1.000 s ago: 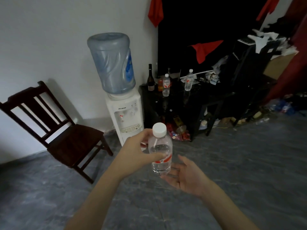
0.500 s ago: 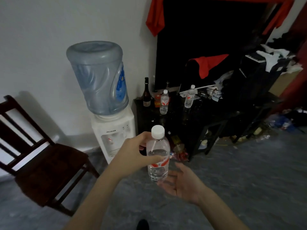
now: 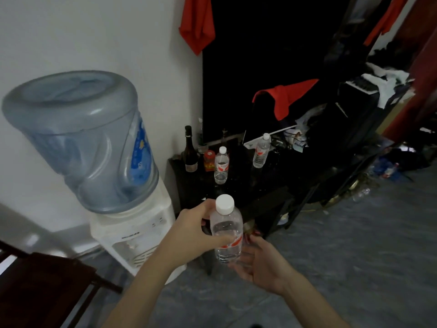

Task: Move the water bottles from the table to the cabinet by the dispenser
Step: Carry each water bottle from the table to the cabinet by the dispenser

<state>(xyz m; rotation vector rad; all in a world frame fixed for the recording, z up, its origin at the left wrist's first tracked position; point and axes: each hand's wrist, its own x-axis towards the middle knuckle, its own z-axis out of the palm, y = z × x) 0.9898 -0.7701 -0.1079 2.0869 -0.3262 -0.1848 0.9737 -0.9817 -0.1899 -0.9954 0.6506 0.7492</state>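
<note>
My left hand (image 3: pixel 192 235) grips a clear water bottle (image 3: pixel 226 230) with a white cap and a red label, held upright in front of me. Just below and to the right of it, my right hand (image 3: pixel 261 263) is open, palm up, fingers near the bottle's base. Ahead stands a low black cabinet (image 3: pixel 267 185) beside a white water dispenser (image 3: pixel 134 235) with a large blue jug (image 3: pixel 85 138). Two more water bottles stand upright on the cabinet top, one near the left (image 3: pixel 221 165) and one further back (image 3: pixel 261 151).
A dark wine bottle (image 3: pixel 190 150) and a small red-labelled jar (image 3: pixel 209 160) stand at the cabinet's back left. Clutter, red cloths (image 3: pixel 283 98) and papers cover the cabinet's right side. A dark wooden chair (image 3: pixel 42 287) is at the lower left. The floor is grey.
The view has come closer to the dispenser and cabinet, which now look larger. My left hand keeps hold of the bottle and my right hand stays open beneath it.
</note>
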